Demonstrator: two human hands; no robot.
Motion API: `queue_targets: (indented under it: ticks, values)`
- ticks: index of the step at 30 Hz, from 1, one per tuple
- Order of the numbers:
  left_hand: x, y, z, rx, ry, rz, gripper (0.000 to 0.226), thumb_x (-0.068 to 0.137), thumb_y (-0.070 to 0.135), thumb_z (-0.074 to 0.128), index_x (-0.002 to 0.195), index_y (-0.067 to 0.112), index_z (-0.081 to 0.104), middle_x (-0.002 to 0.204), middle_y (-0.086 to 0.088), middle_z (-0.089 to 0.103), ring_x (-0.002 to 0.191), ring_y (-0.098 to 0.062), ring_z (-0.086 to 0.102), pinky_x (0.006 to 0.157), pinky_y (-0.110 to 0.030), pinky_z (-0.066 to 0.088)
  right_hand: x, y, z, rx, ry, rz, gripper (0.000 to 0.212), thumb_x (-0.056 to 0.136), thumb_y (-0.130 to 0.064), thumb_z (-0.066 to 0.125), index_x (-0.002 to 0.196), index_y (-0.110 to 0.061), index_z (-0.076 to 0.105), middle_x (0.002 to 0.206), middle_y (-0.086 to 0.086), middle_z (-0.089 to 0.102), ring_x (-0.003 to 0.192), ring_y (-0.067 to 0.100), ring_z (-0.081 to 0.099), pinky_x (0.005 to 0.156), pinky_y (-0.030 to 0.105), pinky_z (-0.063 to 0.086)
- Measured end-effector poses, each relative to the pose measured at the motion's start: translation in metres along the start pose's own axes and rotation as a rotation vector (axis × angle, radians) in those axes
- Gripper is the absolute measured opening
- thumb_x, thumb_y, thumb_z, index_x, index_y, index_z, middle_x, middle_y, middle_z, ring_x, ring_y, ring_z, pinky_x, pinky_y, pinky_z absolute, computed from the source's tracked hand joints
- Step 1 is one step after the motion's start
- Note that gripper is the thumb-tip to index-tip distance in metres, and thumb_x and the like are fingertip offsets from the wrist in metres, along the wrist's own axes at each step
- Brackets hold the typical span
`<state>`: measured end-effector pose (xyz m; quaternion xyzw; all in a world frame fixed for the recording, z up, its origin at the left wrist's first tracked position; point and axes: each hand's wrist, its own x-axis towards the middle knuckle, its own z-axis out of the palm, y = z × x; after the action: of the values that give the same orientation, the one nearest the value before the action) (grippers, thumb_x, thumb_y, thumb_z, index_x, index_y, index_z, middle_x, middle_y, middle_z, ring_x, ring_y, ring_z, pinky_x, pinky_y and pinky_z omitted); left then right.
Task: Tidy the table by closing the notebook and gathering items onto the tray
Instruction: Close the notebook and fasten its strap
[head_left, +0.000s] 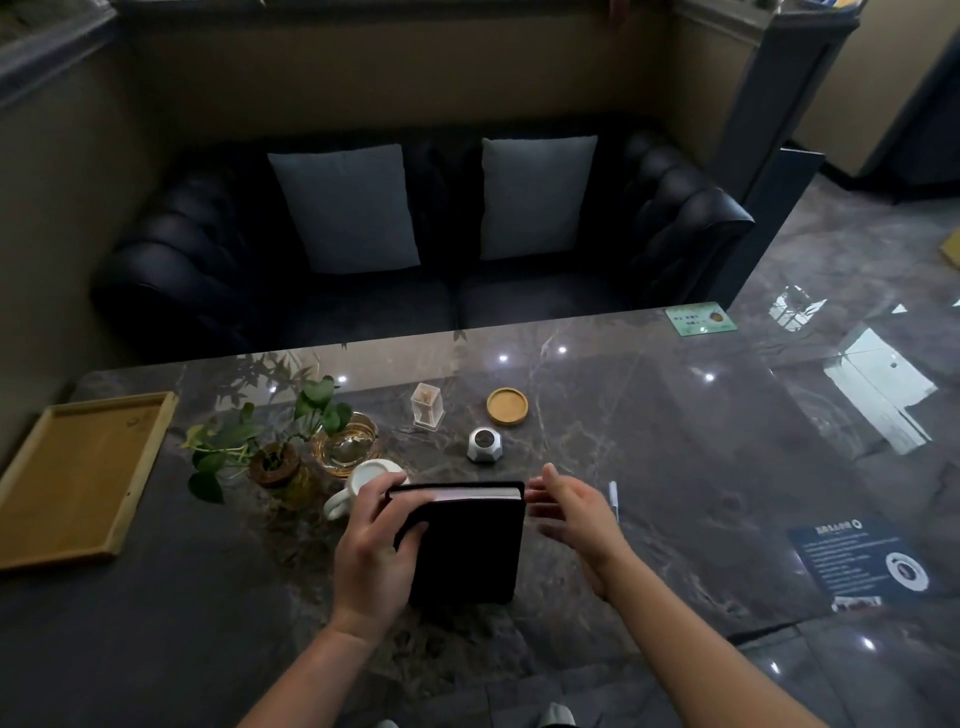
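A black notebook (467, 545) is closed and held just above the marble table (675, 467). My left hand (376, 551) grips its left edge, thumb over the cover. Just right of the book, my right hand (576, 514) hovers with fingers spread, holding nothing. The wooden tray (31, 519) lies bare at the table's far left. A white mug (358, 483) stands behind my left hand. A white pen (614, 496) lies past my right hand. Farther back are a round wooden coaster (507, 406), a small white faceted pot (484, 445) and a clear toothpick holder (427, 406).
A potted green plant (260, 447) and an amber glass ashtray (345, 441) stand between tray and mug. A dark blue card (857, 556) lies at the right, a green card (700, 318) at the far edge. A black sofa (415, 249) stands behind the table.
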<state>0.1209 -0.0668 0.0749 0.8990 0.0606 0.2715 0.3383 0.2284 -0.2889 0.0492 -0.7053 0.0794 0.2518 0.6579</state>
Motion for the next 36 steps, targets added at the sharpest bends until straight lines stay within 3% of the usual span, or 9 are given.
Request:
queue_targets:
  ticks: [5,10,15,19,21,23,27,32,36]
  values:
    - [0.005,-0.001,0.004,0.004,-0.004,0.018,0.059,0.062,-0.014,0.081,0.101,0.029,0.067,0.116,-0.007,0.062,0.114,-0.009,0.052,0.098,-0.004,0.03,0.027,0.031,-0.063,-0.689,0.43,-0.024,0.017,0.088,-0.035,0.069,0.091,-0.018,0.068,0.087,0.0,0.07,0.087,0.024,0.066,0.071,0.035,0.049]
    - [0.006,-0.001,0.006,-0.012,0.004,0.025,0.061,0.062,-0.017,0.081,0.1,0.028,0.066,0.115,-0.01,0.062,0.112,-0.014,0.054,0.099,-0.006,0.033,0.043,0.053,-0.088,-0.876,0.452,0.094,0.028,0.087,-0.039,0.069,0.102,-0.015,0.065,0.103,0.008,0.07,0.095,0.03,0.065,0.068,0.032,0.043]
    - [0.007,0.002,0.006,-0.021,0.023,0.038,0.058,0.062,-0.018,0.08,0.097,0.027,0.066,0.115,-0.012,0.063,0.11,-0.012,0.056,0.097,-0.011,0.04,0.053,0.063,-0.09,-0.992,0.397,0.121,0.021,0.087,-0.028,0.066,0.101,-0.013,0.065,0.104,0.011,0.069,0.096,0.033,0.064,0.078,0.038,0.053]
    - [0.007,0.007,0.005,0.019,0.024,0.04,0.044,0.07,-0.01,0.077,0.093,0.026,0.064,0.115,-0.014,0.063,0.105,-0.033,0.064,0.079,-0.043,0.057,0.051,0.044,-0.082,-0.822,0.374,0.059,0.022,0.084,-0.024,0.065,0.104,-0.019,0.072,0.102,0.008,0.074,0.097,0.029,0.066,0.075,0.031,0.049]
    - [0.008,0.007,0.005,0.071,0.027,0.074,0.037,0.073,-0.003,0.075,0.092,0.025,0.062,0.114,-0.014,0.064,0.103,-0.033,0.065,0.068,-0.046,0.058,0.04,0.022,-0.071,-0.64,0.348,-0.094,0.013,0.081,-0.021,0.072,0.094,-0.022,0.072,0.089,0.001,0.074,0.089,0.025,0.068,0.067,0.029,0.045]
    - [0.008,0.008,0.006,0.114,0.014,0.068,0.039,0.071,-0.005,0.079,0.09,0.024,0.062,0.113,-0.012,0.064,0.1,-0.032,0.064,0.062,-0.045,0.057,0.024,-0.007,-0.059,-0.445,0.302,-0.261,0.012,0.079,-0.018,0.076,0.083,-0.026,0.068,0.076,-0.005,0.071,0.08,0.023,0.069,0.067,0.034,0.053]
    - [0.011,0.01,0.008,0.135,-0.006,-0.005,0.031,0.069,-0.006,0.081,0.083,0.019,0.069,0.112,-0.008,0.065,0.097,-0.03,0.065,0.063,-0.045,0.055,-0.013,-0.068,-0.033,-0.162,0.187,-0.548,0.017,0.074,-0.029,0.076,0.088,-0.032,0.066,0.083,0.0,0.071,0.075,0.022,0.07,0.07,0.045,0.062]
    - [0.013,0.011,0.004,0.128,-0.031,-0.022,0.027,0.069,-0.006,0.08,0.083,0.016,0.073,0.112,-0.005,0.066,0.096,-0.028,0.066,0.065,-0.043,0.054,-0.029,-0.096,0.006,-0.218,-0.02,-0.72,0.063,0.082,-0.009,0.074,0.131,-0.042,0.051,0.088,-0.001,0.069,0.082,0.02,0.07,0.078,0.032,0.06]
    - [0.013,0.013,0.002,0.106,-0.038,-0.018,0.028,0.07,-0.007,0.077,0.085,0.016,0.072,0.112,-0.007,0.065,0.099,-0.03,0.065,0.06,-0.045,0.056,-0.027,-0.086,0.029,-0.383,-0.04,-0.775,0.08,0.082,-0.005,0.073,0.143,-0.043,0.039,0.083,-0.004,0.067,0.079,0.016,0.069,0.079,0.032,0.059]
